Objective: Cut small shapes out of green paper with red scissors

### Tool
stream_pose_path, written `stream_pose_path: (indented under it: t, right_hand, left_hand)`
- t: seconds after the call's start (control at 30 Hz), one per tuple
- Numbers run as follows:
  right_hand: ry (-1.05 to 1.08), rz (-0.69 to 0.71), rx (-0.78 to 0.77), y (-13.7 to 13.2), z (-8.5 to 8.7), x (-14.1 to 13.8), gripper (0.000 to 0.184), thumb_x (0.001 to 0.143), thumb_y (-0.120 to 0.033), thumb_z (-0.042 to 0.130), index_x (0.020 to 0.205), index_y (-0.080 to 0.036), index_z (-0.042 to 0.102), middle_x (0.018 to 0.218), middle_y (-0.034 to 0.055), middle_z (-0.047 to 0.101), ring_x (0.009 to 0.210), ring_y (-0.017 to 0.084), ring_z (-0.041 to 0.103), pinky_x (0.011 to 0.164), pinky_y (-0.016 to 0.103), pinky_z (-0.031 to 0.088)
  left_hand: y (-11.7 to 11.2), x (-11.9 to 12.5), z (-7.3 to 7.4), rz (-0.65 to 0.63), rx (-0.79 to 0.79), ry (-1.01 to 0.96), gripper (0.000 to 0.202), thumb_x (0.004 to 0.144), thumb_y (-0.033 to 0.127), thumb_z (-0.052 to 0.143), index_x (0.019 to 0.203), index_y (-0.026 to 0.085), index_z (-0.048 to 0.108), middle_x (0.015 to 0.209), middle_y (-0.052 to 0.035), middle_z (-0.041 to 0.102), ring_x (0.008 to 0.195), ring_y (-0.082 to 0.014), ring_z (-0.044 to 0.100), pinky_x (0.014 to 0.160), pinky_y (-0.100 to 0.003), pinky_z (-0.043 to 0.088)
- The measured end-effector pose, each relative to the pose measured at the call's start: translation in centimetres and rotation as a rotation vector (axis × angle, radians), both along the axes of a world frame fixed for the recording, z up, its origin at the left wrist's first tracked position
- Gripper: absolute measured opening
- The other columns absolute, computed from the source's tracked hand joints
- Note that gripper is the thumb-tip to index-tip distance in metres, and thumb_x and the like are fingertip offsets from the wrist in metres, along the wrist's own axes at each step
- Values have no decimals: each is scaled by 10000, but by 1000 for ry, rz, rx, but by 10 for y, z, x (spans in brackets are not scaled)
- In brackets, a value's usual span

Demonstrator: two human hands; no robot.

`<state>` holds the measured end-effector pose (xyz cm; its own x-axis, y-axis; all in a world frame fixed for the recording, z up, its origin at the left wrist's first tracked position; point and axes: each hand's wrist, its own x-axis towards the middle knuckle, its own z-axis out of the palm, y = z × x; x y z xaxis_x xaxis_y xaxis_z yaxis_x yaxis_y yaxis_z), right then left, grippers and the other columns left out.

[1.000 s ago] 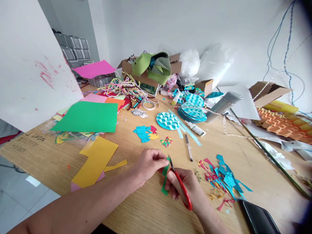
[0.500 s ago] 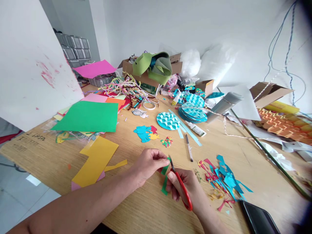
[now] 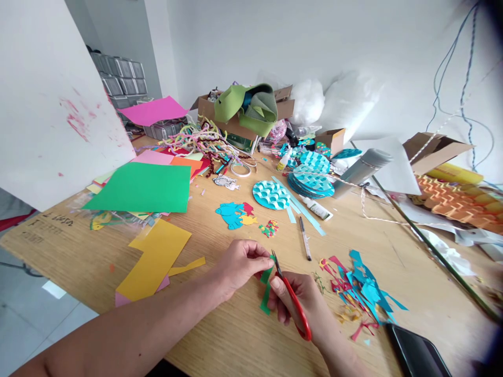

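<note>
A narrow green paper strip (image 3: 265,302) is pinched at its upper end by my left hand (image 3: 247,262), thumb against fingers. My right hand (image 3: 301,296) grips red-handled scissors (image 3: 293,301), their blades pointing up and away beside the strip's top. The strip hangs down between both hands, partly hidden by the right fingers. Beyond the hands lie blue paper fish (image 3: 230,214), a red paper piece (image 3: 248,209), a yellow paper fish (image 3: 249,221) and a small heap of tiny coloured cutouts (image 3: 269,228).
Paper scraps (image 3: 361,288) lie right of my hands, with a phone (image 3: 418,351) at the near edge. A pen (image 3: 305,239), a glue bottle (image 3: 316,207) and a scalloped blue disc (image 3: 271,195) are farther back. Yellow paper (image 3: 157,262) and green paper (image 3: 141,188) lie left.
Almost nothing differs. The scissors' handle has shifted very slightly to the right and down; the left hand keeps its pinch on the green strip.
</note>
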<state>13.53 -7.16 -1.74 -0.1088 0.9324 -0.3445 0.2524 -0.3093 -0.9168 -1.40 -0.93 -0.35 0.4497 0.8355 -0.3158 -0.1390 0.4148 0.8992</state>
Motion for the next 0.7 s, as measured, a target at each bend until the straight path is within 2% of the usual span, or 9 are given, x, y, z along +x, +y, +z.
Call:
stream_pose_path:
  t: [0.27,0.47,0.7]
  right_hand:
    - [-6,-29,-23,0,1,-2,552,678,-669,649,562,-136,565,439,8,564,323,75,480,325,161,363]
    - [2,-11,-10,-1,0,0,551,697,-670,631,585,-134,564,473,35,608,343,84,502,338,164,371]
    - [6,-13,-19,0,1,-1,558,705,-667,625,574,-128,569,442,15,574,331,77,483,335,163,357]
  left_hand:
    - [1,0,0,-27,-23,-49,188,605,276,678,684,128,594,664,-48,657,576,-107,548,564,-232,386]
    - [1,0,1,-27,-17,-32,185,600,268,679,684,130,588,649,-47,658,574,-108,551,572,-237,392]
    - [1,0,2,-35,-12,-25,183,608,266,677,683,133,574,654,-48,661,587,-110,555,581,-240,393]
